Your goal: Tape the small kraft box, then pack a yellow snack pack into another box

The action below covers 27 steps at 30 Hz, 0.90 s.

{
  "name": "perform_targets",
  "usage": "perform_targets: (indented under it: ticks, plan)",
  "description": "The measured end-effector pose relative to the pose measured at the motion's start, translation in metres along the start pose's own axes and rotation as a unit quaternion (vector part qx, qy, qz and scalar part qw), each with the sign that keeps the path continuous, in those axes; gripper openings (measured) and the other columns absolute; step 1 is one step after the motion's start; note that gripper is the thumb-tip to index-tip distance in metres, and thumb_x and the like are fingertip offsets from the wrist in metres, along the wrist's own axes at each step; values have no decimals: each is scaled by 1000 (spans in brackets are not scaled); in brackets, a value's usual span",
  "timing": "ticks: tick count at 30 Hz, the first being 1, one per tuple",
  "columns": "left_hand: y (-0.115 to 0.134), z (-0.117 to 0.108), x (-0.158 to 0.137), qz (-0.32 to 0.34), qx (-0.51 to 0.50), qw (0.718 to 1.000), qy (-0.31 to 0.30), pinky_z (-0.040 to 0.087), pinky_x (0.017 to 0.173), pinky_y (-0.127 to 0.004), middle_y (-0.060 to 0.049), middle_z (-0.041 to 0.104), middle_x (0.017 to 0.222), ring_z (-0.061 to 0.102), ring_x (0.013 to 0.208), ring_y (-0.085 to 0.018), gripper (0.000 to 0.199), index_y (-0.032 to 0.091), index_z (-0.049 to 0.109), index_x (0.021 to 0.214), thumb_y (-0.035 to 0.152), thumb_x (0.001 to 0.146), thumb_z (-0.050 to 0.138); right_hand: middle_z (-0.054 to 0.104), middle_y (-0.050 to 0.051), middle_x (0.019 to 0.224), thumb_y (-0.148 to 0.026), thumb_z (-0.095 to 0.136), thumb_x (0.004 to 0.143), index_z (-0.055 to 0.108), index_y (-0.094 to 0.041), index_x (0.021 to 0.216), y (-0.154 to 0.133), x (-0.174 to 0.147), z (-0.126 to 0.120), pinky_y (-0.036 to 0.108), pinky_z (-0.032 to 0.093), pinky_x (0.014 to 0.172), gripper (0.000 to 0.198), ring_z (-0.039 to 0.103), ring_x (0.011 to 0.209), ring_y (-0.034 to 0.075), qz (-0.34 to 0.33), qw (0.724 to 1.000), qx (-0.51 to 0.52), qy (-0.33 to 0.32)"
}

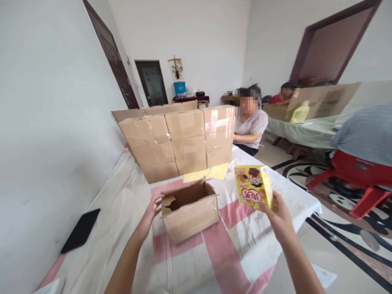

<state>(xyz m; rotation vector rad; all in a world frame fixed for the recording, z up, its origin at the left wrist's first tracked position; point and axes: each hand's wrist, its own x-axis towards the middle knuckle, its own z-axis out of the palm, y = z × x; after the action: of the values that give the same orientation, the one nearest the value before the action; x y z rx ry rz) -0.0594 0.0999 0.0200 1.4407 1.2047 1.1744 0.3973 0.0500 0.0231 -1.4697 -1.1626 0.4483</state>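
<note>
An uncapped cardboard box (192,220) stands on the table in front of me, its top open and its inside dark. My left hand (152,212) grips its left edge, with the fingertips at the rim. To the right, my right hand (277,210) holds a yellow snack box (251,185) up by its lower right corner. That package is printed with a cartoon figure and red lettering, and it is apart from the cardboard box. Some fingers of my right hand are hidden behind it.
A wall of stacked, taped cartons (177,143) rises behind the open box, with yellow paper sheets (218,171) at its foot. A black tablet-like object (81,230) lies at left. Beyond the table are a seated person (252,122) and a red stool (361,175).
</note>
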Motion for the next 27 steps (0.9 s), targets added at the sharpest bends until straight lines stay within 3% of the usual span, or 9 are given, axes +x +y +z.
perform_targets:
  ticks: [3,5,10,13,16,20,23,27]
  plan:
    - [27,7,5,3,126,992,20,34,119,-46,-8,42,156,40,144,-29,61,30,46,142,66,92,47,69,12,118,-55,72,77,58,-20,118,-13,15,-10,38,59,78,56,67,103,30,9,998,-43,-52]
    - [43,14,9,-26,194,981,10,39,115,-43,-8,37,158,40,144,-29,69,32,38,150,60,89,56,70,11,112,-54,72,78,61,-21,115,-24,23,-7,39,58,78,50,68,98,30,4,996,-54,-67]
    - [59,35,15,-111,361,926,-27,48,104,-44,-15,29,160,55,129,-34,105,28,22,160,51,72,75,63,10,124,-45,76,80,52,-26,125,-62,33,24,44,56,95,54,64,114,29,-107,984,131,-48]
    - [55,44,18,-145,400,904,-44,55,90,-44,-18,29,158,66,108,-31,108,27,14,161,35,70,72,62,10,125,-39,76,83,51,-27,125,-96,30,53,43,54,98,51,64,115,27,-159,967,126,-156]
    - [45,42,22,-89,345,933,-57,50,102,-45,-18,35,156,58,124,-33,96,22,27,157,28,71,68,63,9,127,-35,70,88,51,-27,127,-130,26,84,39,55,97,45,65,116,26,-201,927,52,-313]
    - [34,23,25,29,196,976,-95,34,120,-48,-14,44,155,39,145,-35,85,21,41,150,35,73,76,63,8,135,-24,59,92,49,-26,134,-157,25,110,36,55,88,44,66,112,25,-238,836,-106,-483]
    - [30,6,22,16,120,988,-93,34,121,-48,-13,36,162,37,147,-36,97,24,35,155,35,70,81,66,10,130,-24,58,89,47,-22,136,-166,31,115,34,54,84,48,68,106,26,-261,810,-171,-497]
    - [24,-11,16,-86,-29,995,-38,42,113,-51,-6,31,166,34,149,-36,85,31,40,152,21,71,65,72,7,108,-31,61,86,52,-21,129,-173,41,118,29,50,70,46,70,89,25,-280,775,-289,-487]
